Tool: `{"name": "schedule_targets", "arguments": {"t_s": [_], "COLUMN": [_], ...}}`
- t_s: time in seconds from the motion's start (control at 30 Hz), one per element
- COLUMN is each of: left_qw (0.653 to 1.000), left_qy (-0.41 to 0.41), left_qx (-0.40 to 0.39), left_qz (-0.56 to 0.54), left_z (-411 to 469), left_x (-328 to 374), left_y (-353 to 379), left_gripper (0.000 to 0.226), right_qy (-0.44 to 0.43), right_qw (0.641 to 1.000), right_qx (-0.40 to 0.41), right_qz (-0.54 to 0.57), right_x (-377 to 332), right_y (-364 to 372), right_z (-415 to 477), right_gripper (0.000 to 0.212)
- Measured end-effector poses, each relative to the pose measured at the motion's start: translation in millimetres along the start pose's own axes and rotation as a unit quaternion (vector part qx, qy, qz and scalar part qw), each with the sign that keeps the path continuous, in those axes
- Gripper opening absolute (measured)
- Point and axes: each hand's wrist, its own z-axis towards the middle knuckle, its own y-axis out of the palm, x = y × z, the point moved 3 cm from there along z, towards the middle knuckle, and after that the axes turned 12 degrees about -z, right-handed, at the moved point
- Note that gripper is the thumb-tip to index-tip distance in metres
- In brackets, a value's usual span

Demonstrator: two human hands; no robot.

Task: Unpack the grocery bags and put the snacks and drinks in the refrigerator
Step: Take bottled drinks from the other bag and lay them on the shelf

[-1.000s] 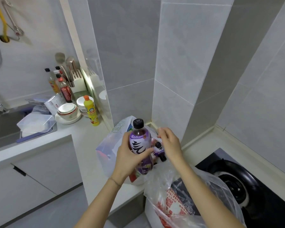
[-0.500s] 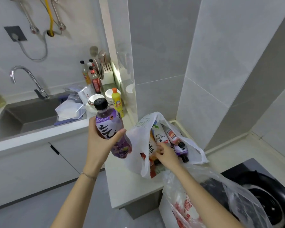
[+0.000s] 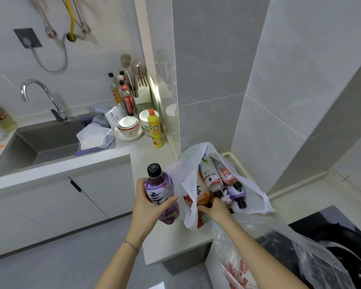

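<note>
The left hand (image 3: pixel 148 207) grips a purple grape drink bottle (image 3: pixel 161 192), upright, just left of the white grocery bag (image 3: pixel 181 170) on the surface (image 3: pixel 175 241). The right hand (image 3: pixel 215 209) is inside the bag among more bottles (image 3: pixel 209 176); whether it is holding one cannot be told.

Two bare forearms (image 3: pixel 121 265); a thin bracelet (image 3: pixel 131 245) (left wrist).

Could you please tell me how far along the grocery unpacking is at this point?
Done: one purple bottle is out of the white bag, gripped by the left hand. In hand: the right hand reaches into that bag. Left: several bottles lie inside, the clear bag holds goods too, and no refrigerator is in view.
</note>
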Motion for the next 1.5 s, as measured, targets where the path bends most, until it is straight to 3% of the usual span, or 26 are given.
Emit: {"name": "schedule_targets", "arguments": {"t_s": [0.1,0.37,0.53,0.8,0.97,1.1,1.27,1.4,1.5], "left_qw": [1.000,1.000,1.000,0.999,0.999,1.000,1.000,0.999,0.999], "left_qy": [0.004,0.007,0.009,0.003,0.007,0.008,0.000,0.007,0.011], "left_qx": [-0.004,-0.002,-0.004,-0.007,-0.004,-0.006,-0.017,-0.026,-0.023], "left_qz": [-0.001,-0.024,-0.025,-0.035,-0.033,-0.028,-0.026,-0.026,-0.032], "left_z": [2,5,6,8,12,14,14,14,13], "left_x": [2,4,3,0,-3,-6,-8,-6,-6], "left_y": [2,4,2,-2,-6,-4,1,7,10], "left_gripper": [0.064,0.067,0.066,0.074,0.066,0.067,0.075,0.076,0.077], "right_qy": [0.000,0.011,0.029,-0.003,-0.026,-0.024,-0.039,-0.046,-0.058], "right_qw": [1.000,1.000,0.991,0.970,0.956,0.956,0.954,0.945,0.938], "right_qx": [-0.011,0.016,0.082,0.202,0.247,0.264,0.279,0.312,0.331], "right_qz": [0.002,0.004,0.098,0.133,0.159,0.128,0.105,0.081,0.078], "right_x": [-6,-14,-25,-38,-40,-39,-39,-47,-47], "right_y": [-1,-9,-27,-49,-62,-78,-86,-101,-112], "right_z": [-3,-17,-31,-47,-57,-61,-73,-90,-100], "right_gripper": [0.044,0.026,0.030,0.034,0.033,0.037,0.057,0.036,0.033]}}
